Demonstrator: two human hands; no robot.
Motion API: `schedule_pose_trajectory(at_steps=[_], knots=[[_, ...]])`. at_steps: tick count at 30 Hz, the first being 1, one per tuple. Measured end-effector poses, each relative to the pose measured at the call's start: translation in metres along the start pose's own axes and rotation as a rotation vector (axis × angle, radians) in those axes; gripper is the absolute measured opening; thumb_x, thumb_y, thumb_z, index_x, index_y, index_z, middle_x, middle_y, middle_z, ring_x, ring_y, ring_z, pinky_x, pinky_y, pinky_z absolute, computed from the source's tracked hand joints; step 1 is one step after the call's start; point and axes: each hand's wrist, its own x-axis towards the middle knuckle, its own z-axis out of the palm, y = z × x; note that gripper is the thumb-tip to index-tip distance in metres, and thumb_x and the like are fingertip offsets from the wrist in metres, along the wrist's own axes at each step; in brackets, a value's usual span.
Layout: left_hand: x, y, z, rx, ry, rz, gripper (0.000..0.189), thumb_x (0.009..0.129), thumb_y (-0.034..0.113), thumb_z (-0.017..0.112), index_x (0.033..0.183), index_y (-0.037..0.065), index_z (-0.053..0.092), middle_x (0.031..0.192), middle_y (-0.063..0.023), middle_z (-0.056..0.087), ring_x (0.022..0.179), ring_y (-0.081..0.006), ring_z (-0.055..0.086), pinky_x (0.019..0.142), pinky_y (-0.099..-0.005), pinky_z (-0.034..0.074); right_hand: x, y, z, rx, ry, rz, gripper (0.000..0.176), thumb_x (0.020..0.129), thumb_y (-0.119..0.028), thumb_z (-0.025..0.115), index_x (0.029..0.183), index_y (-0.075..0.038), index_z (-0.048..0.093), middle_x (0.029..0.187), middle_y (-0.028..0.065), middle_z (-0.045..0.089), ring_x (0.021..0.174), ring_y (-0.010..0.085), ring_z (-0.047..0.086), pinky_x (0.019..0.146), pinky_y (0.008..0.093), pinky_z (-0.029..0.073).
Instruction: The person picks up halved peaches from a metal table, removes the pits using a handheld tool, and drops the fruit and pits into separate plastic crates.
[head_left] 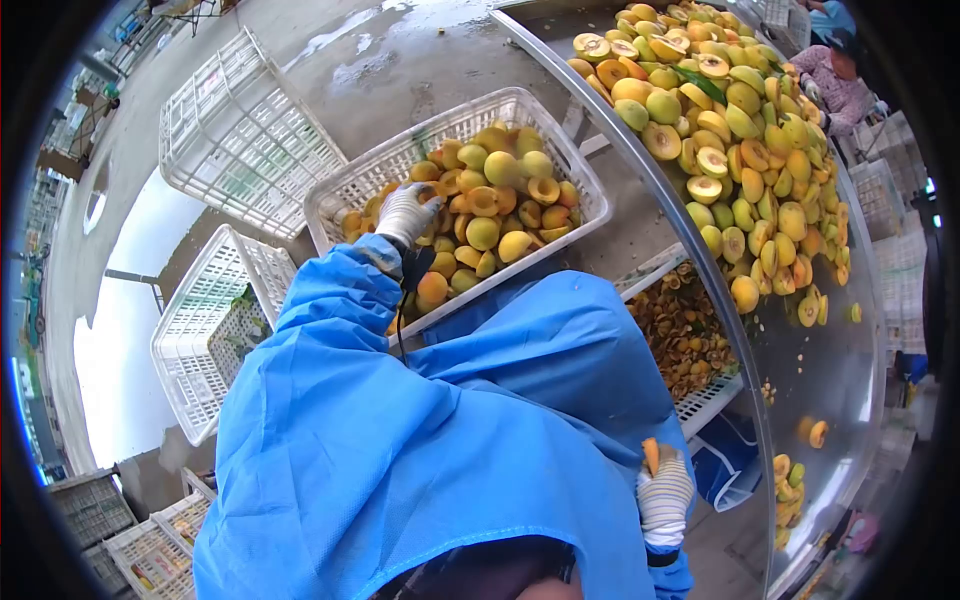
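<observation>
My left hand [405, 213], in a striped knit glove, reaches into a white plastic crate [588, 203] on my left. Its fingers touch the apricots [483, 233] there, with the thumb apart; the fingertips are partly hidden and I see nothing lifted in them. Whole and halved fruit, yellow, green and orange, fill this crate. Low on the right, beside my blue gown, my right hand [665, 500] wears a similar glove. It is closed round an orange apricot half [651, 457] that sticks up from the fingers.
A metal table [665, 180] curves along my right, heaped with halved apricots [740, 150]. Beneath it, another crate [708, 397] holds brownish fruit pieces. White crates [250, 130] stand at the left, one with leaves [245, 305] inside. Across the table is another person [838, 85].
</observation>
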Motion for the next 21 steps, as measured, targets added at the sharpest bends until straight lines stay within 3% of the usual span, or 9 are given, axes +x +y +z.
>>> schedule_pose_trajectory(at_steps=[2,4,7,10,14,16,18,20,21], knots=[[0.013,0.019,0.009,-0.032,0.027,0.072,0.042,0.085,0.036,0.072,0.120,0.012,0.068,0.121,-0.0168,0.066,0.113,-0.0347,0.061,0.099,-0.0405,0.048,0.003,0.029,-0.009,-0.014,0.146,-0.115,0.031,0.079,-0.015,0.069,0.110,-0.009,0.063,0.100,0.0172,0.061,0.086,0.0398,0.063,0.078,0.0467,0.052],[0.030,0.038,0.024,-0.017,0.027,0.197,0.048,0.084,0.034,0.073,0.125,0.011,0.065,0.131,-0.0164,0.060,0.122,-0.0344,0.056,0.104,-0.0411,0.044,0.012,0.049,-0.026,0.229,0.311,0.094,0.032,0.082,-0.011,0.066,0.113,-0.005,0.063,0.103,0.0182,0.062,0.089,0.0378,0.063,0.081,0.0438,0.051],[0.055,0.071,0.058,0.094,0.101,0.309,0.068,0.080,0.036,0.075,0.140,0.012,0.052,0.148,-0.0186,0.043,0.137,-0.0388,0.039,0.113,-0.0441,0.035,0.025,0.055,-0.047,0.327,0.449,0.075,0.033,0.086,-0.005,0.066,0.117,0.001,0.060,0.105,0.0160,0.063,0.094,0.0304,0.061,0.088,0.0395,0.048],[0.036,0.113,0.078,0.205,0.062,0.131,0.070,0.074,0.034,0.079,0.139,0.026,0.054,0.154,-0.0186,0.034,0.134,-0.0440,0.041,0.113,-0.0500,0.033,0.036,0.044,-0.048,0.353,0.477,0.040,0.033,0.086,-0.006,0.067,0.117,0.002,0.060,0.103,0.0149,0.062,0.093,0.0296,0.060,0.087,0.0394,0.048],[0.015,0.093,0.077,0.301,-0.251,0.460,0.056,0.076,0.014,0.070,0.125,0.041,0.062,0.145,-0.0149,0.044,0.122,-0.0378,0.052,0.101,-0.0497,0.042,0.049,0.018,-0.038,0.558,0.380,0.013,0.035,0.086,-0.010,0.070,0.117,0.003,0.061,0.100,0.0152,0.062,0.091,0.0292,0.060,0.085,0.0398,0.048],[-0.007,0.092,0.048,0.422,-0.390,0.494,0.052,0.079,0.009,0.064,0.124,0.036,0.065,0.138,-0.0128,0.052,0.121,-0.0362,0.053,0.100,-0.0467,0.045,0.056,0.020,-0.025,0.543,0.369,-0.033,0.035,0.086,-0.010,0.070,0.118,0.003,0.061,0.101,0.0155,0.062,0.090,0.0288,0.061,0.085,0.0389,0.048],[0.008,0.045,0.060,0.313,-0.501,0.365,0.043,0.080,0.010,0.061,0.118,0.026,0.070,0.134,-0.0128,0.056,0.120,-0.0349,0.055,0.099,-0.0437,0.047,0.059,0.023,-0.019,0.547,0.348,-0.054,0.036,0.086,-0.010,0.070,0.118,0.003,0.061,0.102,0.0156,0.063,0.089,0.0289,0.061,0.085,0.0384,0.049],[-0.009,0.034,0.008,0.310,-0.483,0.305,0.035,0.083,0.016,0.063,0.117,0.010,0.070,0.111,-0.0163,0.070,0.107,-0.0344,0.066,0.090,-0.0443,0.054,0.063,0.024,-0.017,0.574,0.331,-0.049,0.036,0.086,-0.010,0.070,0.119,0.002,0.061,0.102,0.0154,0.063,0.089,0.0294,0.062,0.085,0.0383,0.049],[-0.002,0.022,0.004,0.527,-0.626,0.226,0.028,0.083,0.020,0.060,0.105,0.013,0.074,0.105,-0.0150,0.071,0.098,-0.0351,0.068,0.085,-0.0460,0.054,0.064,0.023,-0.017,0.648,0.326,-0.044,0.039,0.085,-0.015,0.072,0.118,0.002,0.062,0.104,0.0158,0.065,0.090,0.0306,0.063,0.085,0.0393,0.050]])
